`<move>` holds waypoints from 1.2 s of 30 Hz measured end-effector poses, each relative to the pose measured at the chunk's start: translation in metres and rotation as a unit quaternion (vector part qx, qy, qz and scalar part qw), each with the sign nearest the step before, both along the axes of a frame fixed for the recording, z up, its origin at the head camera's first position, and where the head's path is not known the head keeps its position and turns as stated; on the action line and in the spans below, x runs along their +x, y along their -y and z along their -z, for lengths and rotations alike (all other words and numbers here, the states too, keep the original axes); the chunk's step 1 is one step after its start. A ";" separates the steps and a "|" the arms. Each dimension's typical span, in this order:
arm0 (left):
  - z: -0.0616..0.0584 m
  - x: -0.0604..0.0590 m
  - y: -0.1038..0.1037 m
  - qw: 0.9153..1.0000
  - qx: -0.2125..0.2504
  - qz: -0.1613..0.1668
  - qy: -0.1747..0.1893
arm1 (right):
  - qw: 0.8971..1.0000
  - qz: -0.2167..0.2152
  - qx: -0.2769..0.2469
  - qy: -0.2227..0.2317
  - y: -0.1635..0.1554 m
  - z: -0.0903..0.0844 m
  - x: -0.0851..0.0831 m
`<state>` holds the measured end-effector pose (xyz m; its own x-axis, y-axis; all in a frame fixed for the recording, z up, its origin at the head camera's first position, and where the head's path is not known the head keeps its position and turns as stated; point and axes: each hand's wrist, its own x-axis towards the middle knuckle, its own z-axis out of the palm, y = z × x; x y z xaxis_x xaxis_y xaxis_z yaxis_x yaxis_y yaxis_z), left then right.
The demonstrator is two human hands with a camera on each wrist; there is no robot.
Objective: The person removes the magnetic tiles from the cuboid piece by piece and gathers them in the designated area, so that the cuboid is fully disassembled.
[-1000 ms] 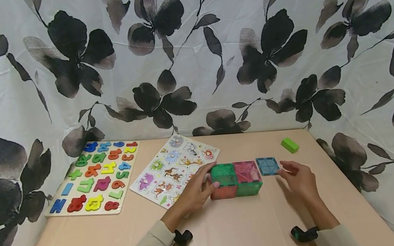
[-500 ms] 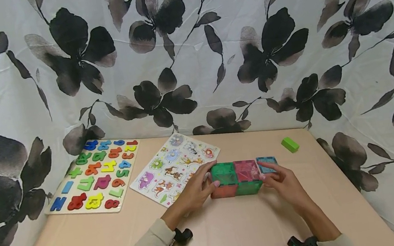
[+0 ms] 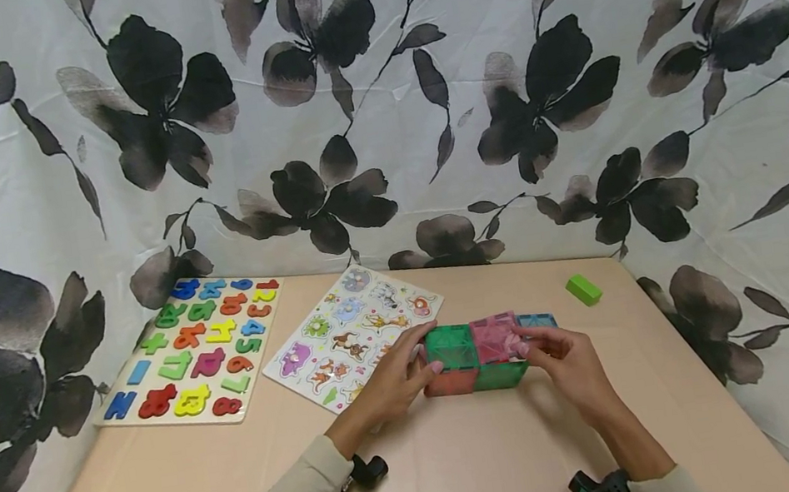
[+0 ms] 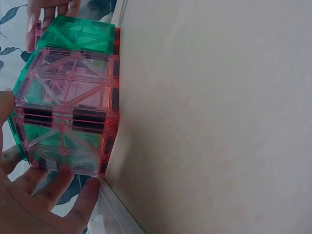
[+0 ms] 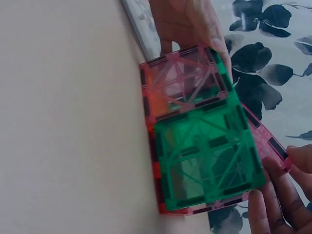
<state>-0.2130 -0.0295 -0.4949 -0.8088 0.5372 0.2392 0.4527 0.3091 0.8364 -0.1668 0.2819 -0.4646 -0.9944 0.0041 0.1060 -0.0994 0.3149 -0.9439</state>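
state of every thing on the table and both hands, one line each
magnetic tile box: assembled, two cubes side by side, resting on the table
pink top tile: tilted up at its right edge
blue tile: beside the box's right end, partly hidden
left hand: fingers straight, pressing the box's left end
right hand: pinching the pink top tile
number puzzle: flat, pieces seated
animal puzzle: flat, pieces seated
green block: lying alone, untouched

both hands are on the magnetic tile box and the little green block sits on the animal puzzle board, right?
Not quite. The green block lies on the bare table near its far right corner, well apart from the animal puzzle board, as the head view shows. The left hand and right hand are indeed on the magnetic tile box.
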 end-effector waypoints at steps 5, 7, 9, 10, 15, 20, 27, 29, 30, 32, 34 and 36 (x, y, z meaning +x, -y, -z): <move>0.001 -0.001 0.000 1.000 0.000 -0.001 -0.005 | 1.000 0.003 0.008 -0.025 0.003 -0.007 -0.001; 0.002 -0.002 0.000 1.000 0.001 0.000 -0.006 | 0.999 0.008 0.010 -0.033 0.002 -0.009 -0.002; 0.002 -0.002 0.000 1.000 0.002 0.002 -0.004 | 0.999 0.020 0.009 -0.040 -0.002 -0.011 -0.003; 0.002 -0.002 0.000 1.000 0.002 0.002 -0.002 | 0.999 0.027 0.007 -0.042 -0.004 -0.012 -0.004; 0.002 -0.001 0.000 1.000 0.005 0.000 0.007 | 0.997 0.068 -0.004 -0.035 -0.025 -0.018 -0.008; 0.003 -0.002 0.000 1.000 0.005 -0.002 0.004 | 0.995 0.099 -0.027 -0.004 -0.061 -0.014 -0.012; 0.002 -0.003 -0.001 1.000 0.000 -0.003 0.001 | 0.989 0.133 -0.058 0.035 -0.117 0.009 -0.021; 0.002 -0.003 -0.001 1.000 -0.001 -0.004 0.002 | 0.986 0.148 -0.049 0.052 -0.130 0.015 -0.023; 0.002 -0.003 -0.001 1.000 -0.002 -0.004 0.003 | 0.984 0.157 -0.053 0.063 -0.135 0.018 -0.024; 0.001 -0.002 -0.001 1.000 -0.002 -0.004 0.004 | 0.981 0.167 -0.055 0.080 -0.145 0.024 -0.026; 0.001 -0.002 -0.001 1.000 -0.001 -0.004 0.005 | 0.979 0.172 -0.052 0.096 -0.151 0.028 -0.027; 0.001 -0.002 -0.001 1.000 -0.001 -0.004 0.005 | 0.978 0.171 -0.044 0.107 -0.155 0.031 -0.030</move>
